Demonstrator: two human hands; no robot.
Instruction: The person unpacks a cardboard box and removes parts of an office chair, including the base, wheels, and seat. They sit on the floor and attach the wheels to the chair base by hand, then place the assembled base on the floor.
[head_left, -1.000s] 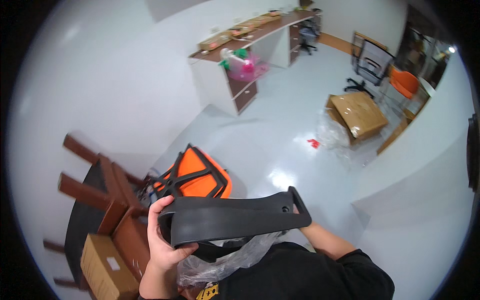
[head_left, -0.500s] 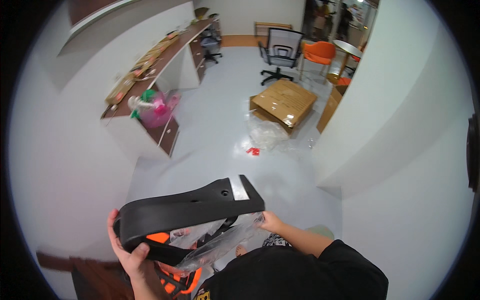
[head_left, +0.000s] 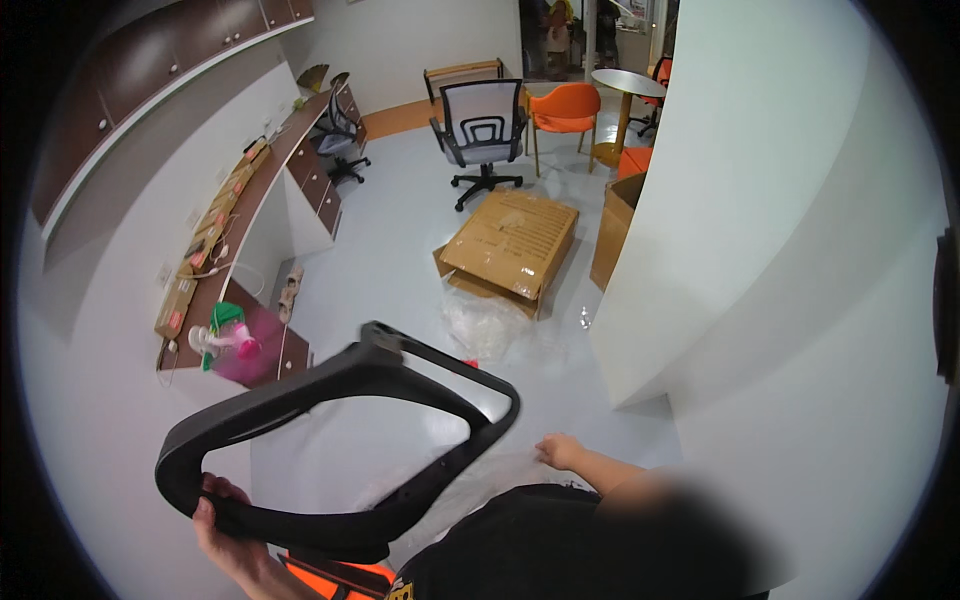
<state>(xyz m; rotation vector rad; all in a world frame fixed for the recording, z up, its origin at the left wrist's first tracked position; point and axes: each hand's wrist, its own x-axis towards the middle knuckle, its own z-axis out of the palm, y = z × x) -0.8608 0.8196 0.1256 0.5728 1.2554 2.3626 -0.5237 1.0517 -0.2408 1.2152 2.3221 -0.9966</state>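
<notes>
A large black plastic loop-shaped frame (head_left: 300, 390), shaped like a chair armrest, is held tilted in front of me. My left hand (head_left: 225, 515) is wrapped round its near left corner, thumb outside and fingers through the opening. My right hand (head_left: 562, 450) is closed to the right of the frame, apart from it. Crumpled clear plastic film (head_left: 490, 470) runs from the right fingers leftward below the frame, and part of it is hidden behind the frame and my shirt. Under my left forearm an orange and black item (head_left: 340, 580) shows only in part.
A cardboard box (head_left: 515, 245) lies on the floor ahead with a heap of clear plastic (head_left: 485, 325). Beyond stand a mesh office chair (head_left: 483, 120) and an orange chair (head_left: 565, 108). A brown-topped desk (head_left: 235, 240) runs along the left; a white pillar (head_left: 740, 200) stands right.
The frame has turned over, so its full loop now shows. The film has come away from it, with my right hand pulled clear to the right. My view has shifted right and tilted up.
</notes>
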